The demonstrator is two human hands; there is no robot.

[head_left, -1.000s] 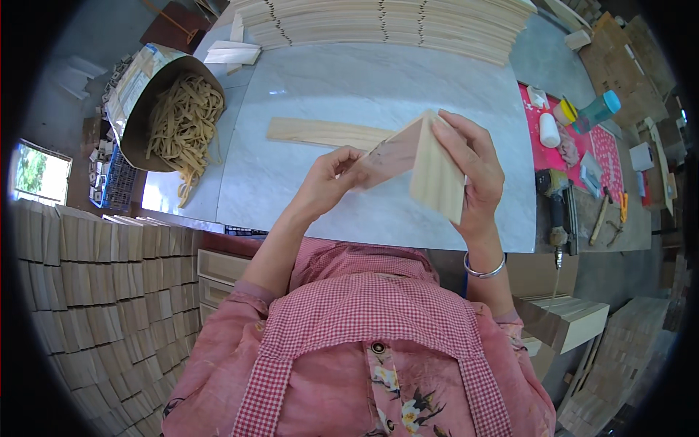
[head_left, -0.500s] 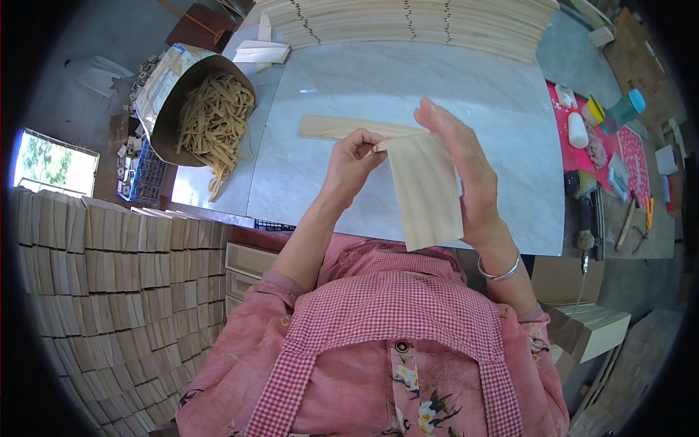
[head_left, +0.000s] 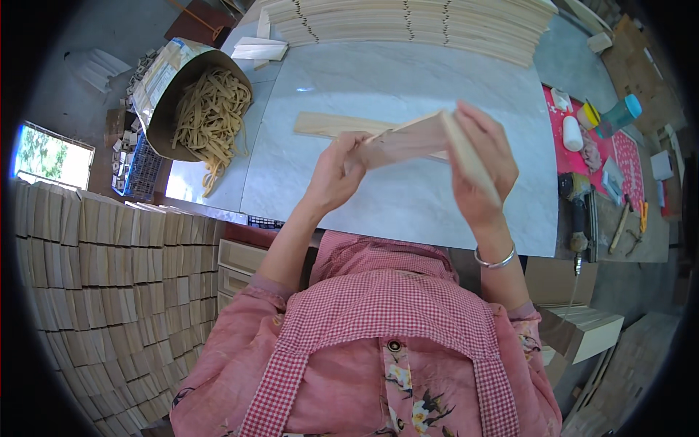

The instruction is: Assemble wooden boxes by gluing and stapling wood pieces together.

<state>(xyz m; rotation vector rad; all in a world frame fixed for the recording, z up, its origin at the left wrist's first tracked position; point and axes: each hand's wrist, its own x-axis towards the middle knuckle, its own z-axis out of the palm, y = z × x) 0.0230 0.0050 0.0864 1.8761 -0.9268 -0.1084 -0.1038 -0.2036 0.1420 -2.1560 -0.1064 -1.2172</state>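
Note:
My left hand (head_left: 336,173) is closed on one end of a thin pale wooden strip (head_left: 405,141), thumb in front and fingers behind. The strip is bent at a sharp corner, up off the table. Its other leg slants down against the palm side of my right hand (head_left: 489,162), whose fingers wrap behind that leg. Behind the strip a flat wooden slat (head_left: 328,124) lies on the pale marbled tabletop (head_left: 393,207), partly covered by the strip and my hands.
Stacked grooved wooden strips (head_left: 408,22) line the table's far edge. At left, an open bag (head_left: 166,80) spills tan bands (head_left: 211,113). Bottles and tools lie around a red mat (head_left: 557,142) at right. Piled wooden blocks (head_left: 109,277) stand at lower left.
The wooden piece has turned from hanging broad face up to a bent strip spanning both hands. My right hand has gone from flat beside it to curling around one leg.

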